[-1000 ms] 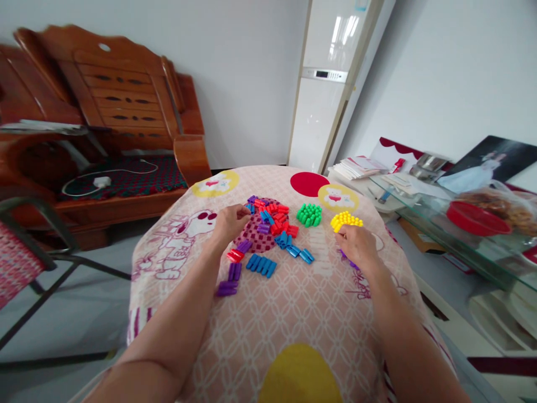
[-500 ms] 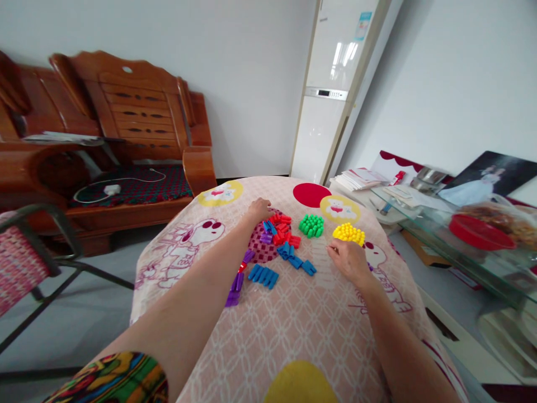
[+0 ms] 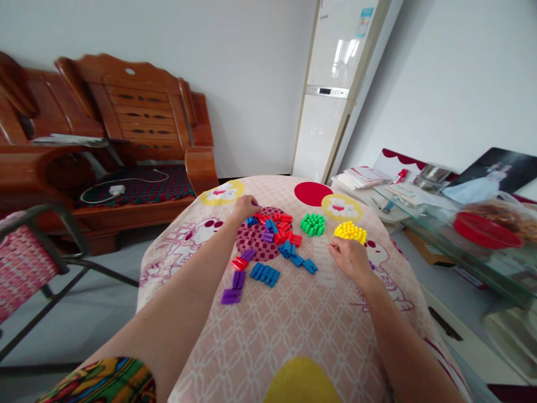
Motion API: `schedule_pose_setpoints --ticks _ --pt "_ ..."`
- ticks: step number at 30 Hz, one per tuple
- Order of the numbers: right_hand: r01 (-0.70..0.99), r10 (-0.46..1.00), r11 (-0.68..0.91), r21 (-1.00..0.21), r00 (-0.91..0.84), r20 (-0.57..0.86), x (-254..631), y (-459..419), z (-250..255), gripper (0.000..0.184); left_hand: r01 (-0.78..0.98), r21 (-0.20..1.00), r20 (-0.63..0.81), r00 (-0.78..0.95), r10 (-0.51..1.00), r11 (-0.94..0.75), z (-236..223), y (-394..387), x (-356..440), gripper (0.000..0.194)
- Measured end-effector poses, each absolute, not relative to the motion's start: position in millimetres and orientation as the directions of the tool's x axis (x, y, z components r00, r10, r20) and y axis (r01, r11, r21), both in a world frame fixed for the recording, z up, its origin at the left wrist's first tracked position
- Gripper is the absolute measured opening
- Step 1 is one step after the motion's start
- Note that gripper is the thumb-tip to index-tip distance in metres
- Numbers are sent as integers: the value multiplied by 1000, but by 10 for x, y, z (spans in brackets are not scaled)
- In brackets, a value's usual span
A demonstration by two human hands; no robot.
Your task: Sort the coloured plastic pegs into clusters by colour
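Small plastic pegs lie on a table covered by a pink cartoon cloth (image 3: 293, 313). A mixed heap of red, blue and purple pegs (image 3: 277, 226) sits in the middle. My left hand (image 3: 244, 206) reaches to the heap's far left edge, fingers curled down onto pegs there; what they pinch is hidden. My right hand (image 3: 350, 258) rests on the cloth just below the yellow peg cluster (image 3: 350, 232), fingers curled. A green cluster (image 3: 312, 224) lies left of the yellow one. Sorted rows of blue pegs (image 3: 264, 274), purple pegs (image 3: 232, 288) and red pegs (image 3: 240, 263) lie nearer me.
A wooden bench (image 3: 126, 140) stands at the left, with a metal chair frame (image 3: 46, 246) in front of it. A tall white air conditioner (image 3: 331, 95) stands behind the table. To the right is a glass table (image 3: 453, 229) with papers and a red bowl (image 3: 480, 229).
My left hand first stretched to the far side of the heap, then drew slightly left and back. My right hand stayed below the yellow pegs. The view tilted upward.
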State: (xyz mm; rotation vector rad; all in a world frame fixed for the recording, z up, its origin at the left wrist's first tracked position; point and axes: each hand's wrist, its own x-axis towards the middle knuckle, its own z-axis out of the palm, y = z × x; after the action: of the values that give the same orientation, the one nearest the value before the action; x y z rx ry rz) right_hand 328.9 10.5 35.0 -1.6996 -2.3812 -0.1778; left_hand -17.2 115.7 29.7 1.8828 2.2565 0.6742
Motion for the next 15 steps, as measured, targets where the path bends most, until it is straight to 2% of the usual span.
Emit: schedule_pose_setpoints --ticks 4,8,10,13,15 --pt "943 919 332 -25 -317 236 3274 99 343 25 846 532 277 -135 951 -35 249 827 -229 16" --pt "941 920 337 -35 -321 223 3260 95 327 24 817 545 210 83 974 -187 131 538 -101 17" --pt "939 920 340 -43 -323 222 3259 93 316 24 822 529 203 120 972 -211 51 454 -5 28" --pt "935 915 352 -49 -333 227 3265 92 298 25 827 528 241 76 968 -196 -56 417 97 56" --pt "930 912 363 -52 -342 228 3268 92 288 25 810 550 246 77 966 -205 -100 427 120 67"
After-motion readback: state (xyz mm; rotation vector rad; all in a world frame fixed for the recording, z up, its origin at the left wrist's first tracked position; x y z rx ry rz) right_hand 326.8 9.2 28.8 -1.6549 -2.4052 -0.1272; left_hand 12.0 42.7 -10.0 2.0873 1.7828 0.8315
